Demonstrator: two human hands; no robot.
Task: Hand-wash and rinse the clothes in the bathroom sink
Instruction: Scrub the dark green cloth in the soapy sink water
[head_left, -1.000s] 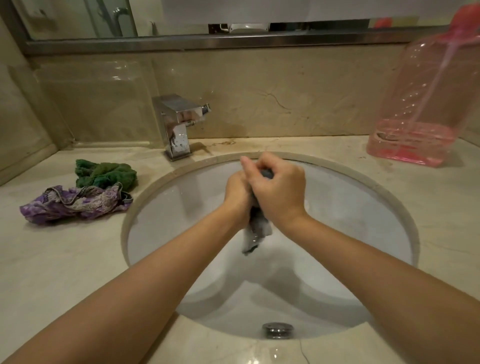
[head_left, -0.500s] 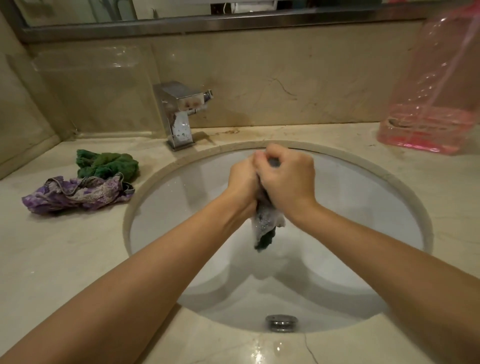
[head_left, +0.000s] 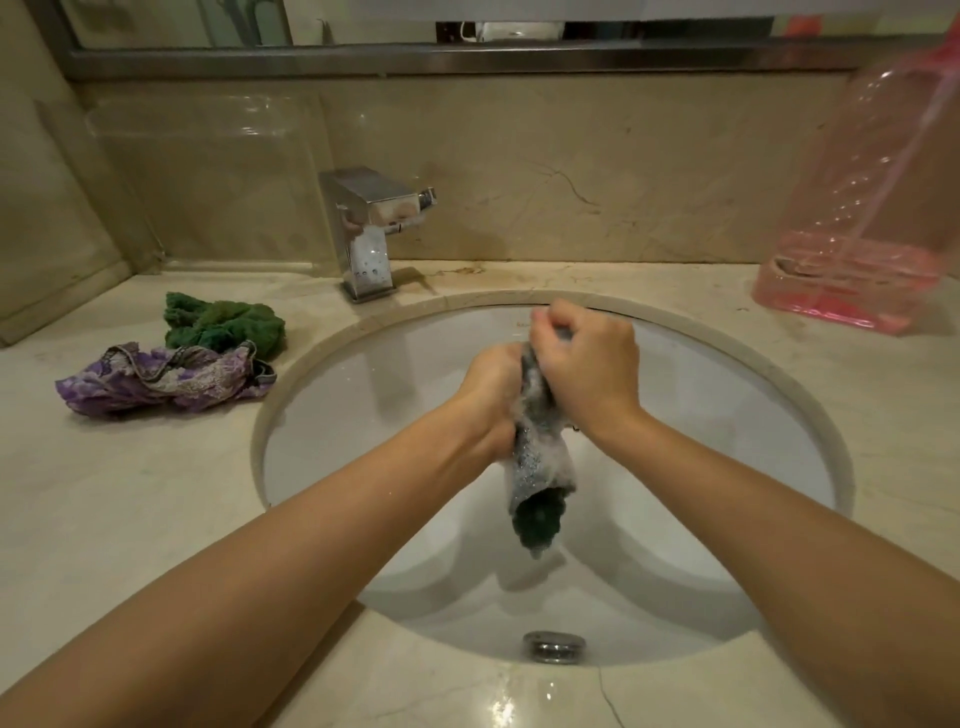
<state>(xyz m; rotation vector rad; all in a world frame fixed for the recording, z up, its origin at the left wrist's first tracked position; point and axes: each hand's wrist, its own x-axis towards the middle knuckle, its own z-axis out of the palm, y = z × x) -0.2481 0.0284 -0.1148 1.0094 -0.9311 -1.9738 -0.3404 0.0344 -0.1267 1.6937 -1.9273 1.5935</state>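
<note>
The beige marble tabletop (head_left: 130, 519) spreads out to both sides of the hands, and the oval white ceramic sink (head_left: 727, 415) sunk into it lies directly beneath them. Far off to the right of the right hand stands a big pink translucent plastic bottle (head_left: 857, 234), with some liquid at its bottom. Beyond the left hand and a little to its left sits the square chrome faucet (head_left: 371, 228); no water can be seen running. Well to the left of the left hand lie a crumpled purple patterned garment (head_left: 156, 382) and, touching it on the far side, a bunched green cloth (head_left: 223, 322).

The left hand (head_left: 493, 395) and right hand (head_left: 587, 369) are both curled tight round a dark green sudsy cloth (head_left: 540, 467), held above the basin, its soapy tail hanging below the fists.

This looks like the scrubbing step: fabric worked between the fists. Next, I judge, comes opening the faucet and rinsing the foam out, then taking up the pieces waiting at the left.
</note>
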